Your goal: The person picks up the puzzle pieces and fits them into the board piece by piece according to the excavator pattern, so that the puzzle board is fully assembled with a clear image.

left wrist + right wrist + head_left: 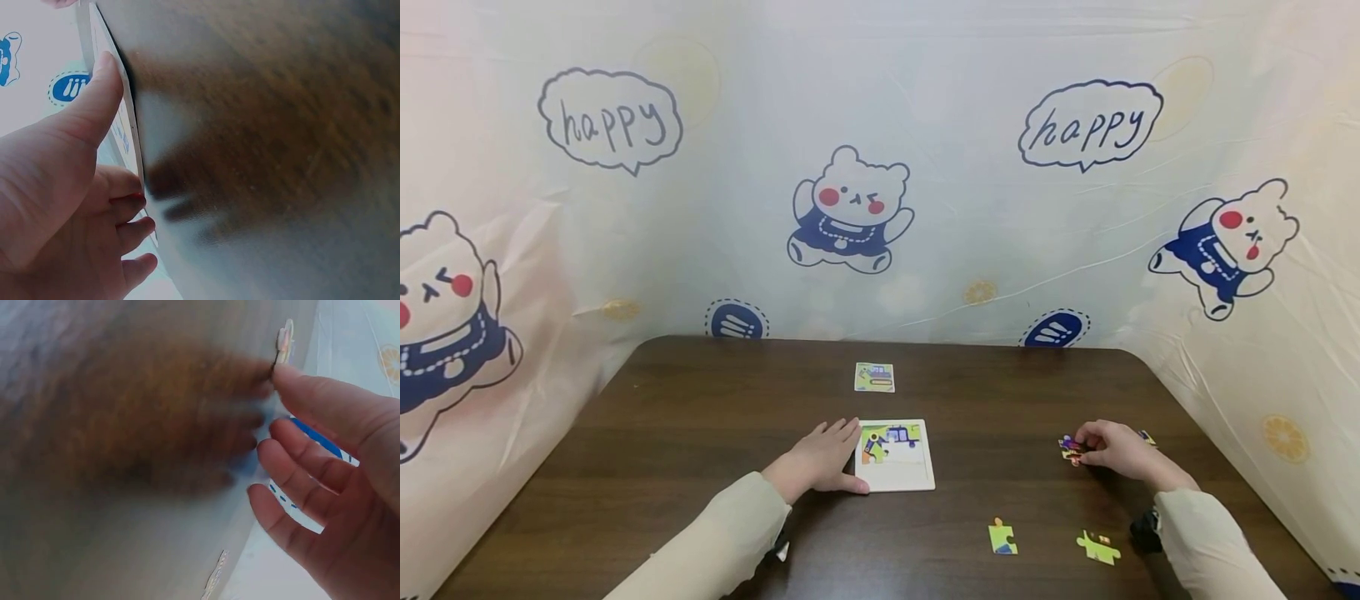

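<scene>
My left hand point(827, 457) rests at the left side of a white puzzle board point(897, 477), its fingers spread along the edge and the thumb at the near corner. Some joined pieces with a green and blue picture point(880, 442) fill the board's upper part. Far to the right, my right hand point(1118, 450) pinches at a colourful puzzle piece point(1068, 448) low over the table. In the right wrist view the thumb tip meets the piece cluster point(285, 342); the index finger is mostly hidden. Another piece point(1147, 437) shows partly behind this hand.
A small picture card point(874, 377) lies beyond the board on the dark wooden table point(700, 400). Nearer the front are a green puzzle piece point(1002, 538) and another green piece point(1098, 547). A printed curtain point(970, 208) hangs around the table's back and sides.
</scene>
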A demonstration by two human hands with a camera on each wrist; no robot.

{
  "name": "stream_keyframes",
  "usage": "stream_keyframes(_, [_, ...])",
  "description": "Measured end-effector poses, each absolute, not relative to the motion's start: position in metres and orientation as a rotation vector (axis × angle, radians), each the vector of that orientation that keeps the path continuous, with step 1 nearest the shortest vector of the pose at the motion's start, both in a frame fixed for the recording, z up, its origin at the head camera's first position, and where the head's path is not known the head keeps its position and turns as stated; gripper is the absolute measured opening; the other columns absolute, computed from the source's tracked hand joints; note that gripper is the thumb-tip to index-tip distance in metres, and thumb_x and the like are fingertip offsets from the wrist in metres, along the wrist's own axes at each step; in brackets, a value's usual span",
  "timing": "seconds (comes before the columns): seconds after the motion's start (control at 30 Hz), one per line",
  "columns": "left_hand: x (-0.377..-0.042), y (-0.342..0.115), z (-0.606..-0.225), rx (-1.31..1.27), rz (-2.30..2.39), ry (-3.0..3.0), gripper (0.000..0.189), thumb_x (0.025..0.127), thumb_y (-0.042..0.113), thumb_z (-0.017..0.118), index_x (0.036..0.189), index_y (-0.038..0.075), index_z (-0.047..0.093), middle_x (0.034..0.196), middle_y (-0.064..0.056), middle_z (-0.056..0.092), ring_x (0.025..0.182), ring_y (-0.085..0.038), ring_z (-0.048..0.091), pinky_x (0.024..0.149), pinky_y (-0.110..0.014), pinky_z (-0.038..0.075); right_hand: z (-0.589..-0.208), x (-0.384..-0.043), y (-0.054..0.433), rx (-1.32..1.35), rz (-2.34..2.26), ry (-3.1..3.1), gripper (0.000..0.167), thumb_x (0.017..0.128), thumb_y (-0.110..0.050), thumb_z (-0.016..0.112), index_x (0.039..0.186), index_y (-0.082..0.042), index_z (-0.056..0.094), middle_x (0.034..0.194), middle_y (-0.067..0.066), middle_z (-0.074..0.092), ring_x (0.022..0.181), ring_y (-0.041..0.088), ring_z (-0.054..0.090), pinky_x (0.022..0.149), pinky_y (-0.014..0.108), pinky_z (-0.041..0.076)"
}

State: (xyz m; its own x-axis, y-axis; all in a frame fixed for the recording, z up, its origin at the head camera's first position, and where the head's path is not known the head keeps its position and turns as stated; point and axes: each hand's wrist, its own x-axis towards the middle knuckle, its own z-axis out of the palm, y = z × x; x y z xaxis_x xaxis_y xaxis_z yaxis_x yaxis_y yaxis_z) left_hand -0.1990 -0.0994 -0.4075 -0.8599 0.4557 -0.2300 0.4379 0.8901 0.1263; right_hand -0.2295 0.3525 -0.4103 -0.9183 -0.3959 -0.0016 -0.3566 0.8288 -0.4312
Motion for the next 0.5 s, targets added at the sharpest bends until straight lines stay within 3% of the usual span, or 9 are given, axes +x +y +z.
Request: stream_keyframes(0.5, [-0.198,-0.1,-0.406,0.678,0.119,2.8,0.09,0.077,0.057,0.063,0.139,-0.002,0.035,0.145,-0.015,0.03,0.132,-0.031,0.027,0.105,-0.046,0.022,-0.394,-0.24,0.317,-0.77,-0.75,2.905,0.017,0.08,-0.013,0.071,0.093,-0.007,0.062,0.084,-0.001,0.057,0.076,0.014,0.052,0.068,0.032,0.048])
